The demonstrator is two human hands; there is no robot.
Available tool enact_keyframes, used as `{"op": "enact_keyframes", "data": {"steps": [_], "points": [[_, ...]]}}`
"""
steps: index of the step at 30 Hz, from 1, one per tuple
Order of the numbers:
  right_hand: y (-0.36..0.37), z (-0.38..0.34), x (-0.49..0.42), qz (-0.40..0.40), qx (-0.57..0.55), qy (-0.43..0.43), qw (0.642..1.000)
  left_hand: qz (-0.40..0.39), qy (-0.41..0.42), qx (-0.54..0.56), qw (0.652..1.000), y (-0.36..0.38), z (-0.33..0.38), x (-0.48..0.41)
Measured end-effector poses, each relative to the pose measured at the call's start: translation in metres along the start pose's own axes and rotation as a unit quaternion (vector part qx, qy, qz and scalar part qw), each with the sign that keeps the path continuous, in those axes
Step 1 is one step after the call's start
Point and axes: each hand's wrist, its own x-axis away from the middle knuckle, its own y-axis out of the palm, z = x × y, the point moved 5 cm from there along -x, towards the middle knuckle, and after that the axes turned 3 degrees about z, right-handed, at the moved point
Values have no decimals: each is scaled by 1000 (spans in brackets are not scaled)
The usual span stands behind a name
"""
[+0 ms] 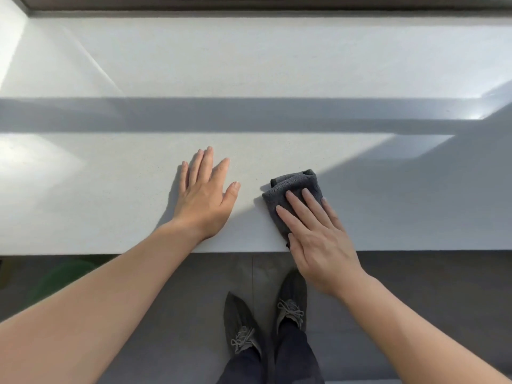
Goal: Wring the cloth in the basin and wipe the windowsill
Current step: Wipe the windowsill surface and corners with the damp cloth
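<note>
Evidently the wiping step is in hand, to judge by how things lie. At the far left, below the front edge of the windowsill (277,65), a blurred green shape (63,275) sits low on the floor (180,300); it may be the basin, but it is too soft to tell.

Moving right, the left hand (203,198) lies flat on the sill close to its front edge, fingers straight and slightly spread, holding nothing. It looks placed as a brace, taking some body weight while the other arm works.

Just beside it, but apart from it, is the cloth (293,187): dark grey, folded into a thick pad, lying on the sill with its near end reaching the front edge. The folding probably gives a firm, even face to push along the surface.

The right hand (318,245) rests on top of the cloth with fingers (293,202) laid out straight across it, pressing it down rather than gripping it. The thumb sits at the cloth's near end by the sill edge; whether it hooks the fabric there I cannot tell.

To the right of the cloth the sill falls into broad shadow. That stretch and the deeper part toward the window frame (249,4) probably remain to be covered.

Below the front edge, dark shoes (266,314) stand square to the sill.
</note>
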Motion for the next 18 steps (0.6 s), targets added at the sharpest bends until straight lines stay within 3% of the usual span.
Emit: {"op": "enact_keyframes", "data": {"steps": [4, 6, 10, 12, 16, 18], "points": [[-14, 47, 6, 45, -16, 201, 978, -3, 10, 14, 1000, 3, 10, 6], [-11, 31, 4, 60, -12, 237, 969, -3, 16, 20, 1000, 5, 20, 4], [-2, 6, 4, 8, 9, 33, 999, 5, 25, 31, 999, 3, 34, -12], [-10, 37, 2, -9, 15, 6, 1000, 13, 31, 32, 999, 1, 36, -23], [-32, 111, -27, 19, -14, 251, 968, 27, 35, 44, 998, -5, 35, -47], [-31, 96, -47, 27, -6, 277, 960, 31, 33, 47, 998, -5, 37, -57]]}}
